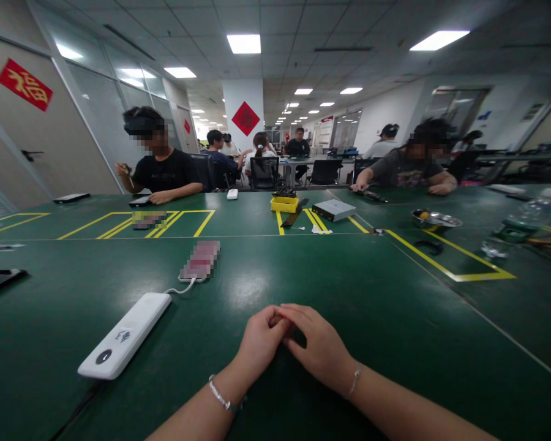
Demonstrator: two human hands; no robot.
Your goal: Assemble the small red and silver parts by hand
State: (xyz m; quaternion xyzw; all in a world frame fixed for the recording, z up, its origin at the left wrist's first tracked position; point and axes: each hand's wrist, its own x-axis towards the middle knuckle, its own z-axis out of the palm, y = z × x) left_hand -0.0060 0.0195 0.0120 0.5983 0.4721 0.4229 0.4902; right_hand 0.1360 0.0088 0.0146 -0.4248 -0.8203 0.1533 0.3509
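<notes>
My left hand (261, 338) rests on the green table with its fingers curled in, touching my right hand. The fingers of my right hand (324, 344) bend over the left fingertips, leaving a small gap beside its thumb. No object shows in either hand, and some fingertips are hidden where the hands meet. To the left lies a white power bank (131, 334) with a round dark button. A short white cable (182, 288) runs from it to a phone (201, 260) with a blurred screen.
Farther back are a yellow tray (283, 204) with dark cables, a grey box (334, 210) and a metal bowl (436, 218). A plastic bottle (523, 217) is at the right. Yellow tape outlines mark the tabletop. Two people (158, 159) sit across the table.
</notes>
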